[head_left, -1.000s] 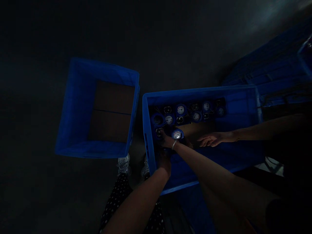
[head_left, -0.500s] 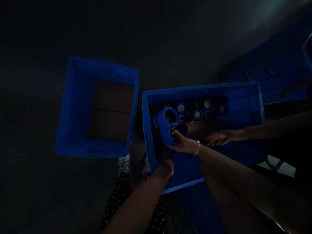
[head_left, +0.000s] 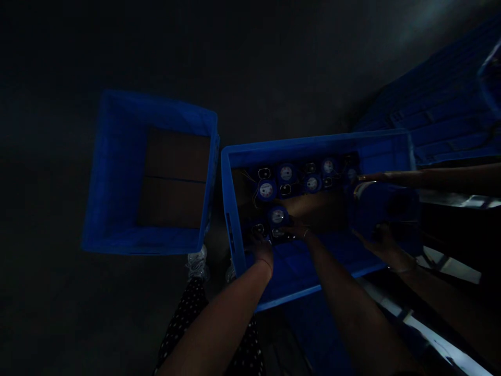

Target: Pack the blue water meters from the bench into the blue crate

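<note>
Several blue water meters with round white dials stand in the long blue crate, among them one water meter by my hands. My right hand reaches in from below, its fingers closed against the dark fitting beside that dial. Just left of it, my left hand is low in the crate at another dark fitting; shadow hides its fingers. On the right, a co-worker's two hands hold a large blue cylindrical housing over the crate's right end.
The long blue crate has brown cardboard on its floor. A second blue crate with a cardboard bottom stands to the left. More blue crates are at upper right. My shoes stand by the crates; the light is dim.
The co-worker has lifted the large blue housing from the crate's left end and carried it right, now with both hands. Meters beneath it are uncovered, and my right hand has come into sight.
</note>
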Tool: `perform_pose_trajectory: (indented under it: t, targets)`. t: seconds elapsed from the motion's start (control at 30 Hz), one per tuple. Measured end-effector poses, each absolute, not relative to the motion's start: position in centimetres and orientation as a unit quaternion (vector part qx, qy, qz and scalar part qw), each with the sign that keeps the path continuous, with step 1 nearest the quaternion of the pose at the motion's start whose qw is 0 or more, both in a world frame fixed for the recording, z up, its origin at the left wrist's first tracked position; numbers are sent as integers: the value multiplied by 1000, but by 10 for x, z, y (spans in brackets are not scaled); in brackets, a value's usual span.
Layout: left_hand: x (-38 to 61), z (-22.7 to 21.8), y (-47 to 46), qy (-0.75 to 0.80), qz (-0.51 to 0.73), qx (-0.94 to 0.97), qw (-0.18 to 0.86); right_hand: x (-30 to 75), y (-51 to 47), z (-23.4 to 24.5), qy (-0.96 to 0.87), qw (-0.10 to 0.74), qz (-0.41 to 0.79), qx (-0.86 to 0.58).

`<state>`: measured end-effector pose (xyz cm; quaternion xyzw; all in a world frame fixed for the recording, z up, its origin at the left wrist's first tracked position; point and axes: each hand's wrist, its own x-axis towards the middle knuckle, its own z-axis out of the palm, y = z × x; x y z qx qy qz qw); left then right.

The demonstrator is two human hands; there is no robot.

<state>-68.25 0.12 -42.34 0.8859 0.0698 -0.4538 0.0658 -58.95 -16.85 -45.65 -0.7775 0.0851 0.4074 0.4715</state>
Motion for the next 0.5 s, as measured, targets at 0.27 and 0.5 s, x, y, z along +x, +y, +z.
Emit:
perform_pose_trajectory:
  t: [0.27, 0.5]
  targets:
    - [-659, -425, 2, 75, -451, 887, 62, -588, -153, -518, 73, 458, 428, -776]
    - [-600, -428, 40, 61, -452, 884, 100, -601, -156, -511, 114, 444, 367, -809]
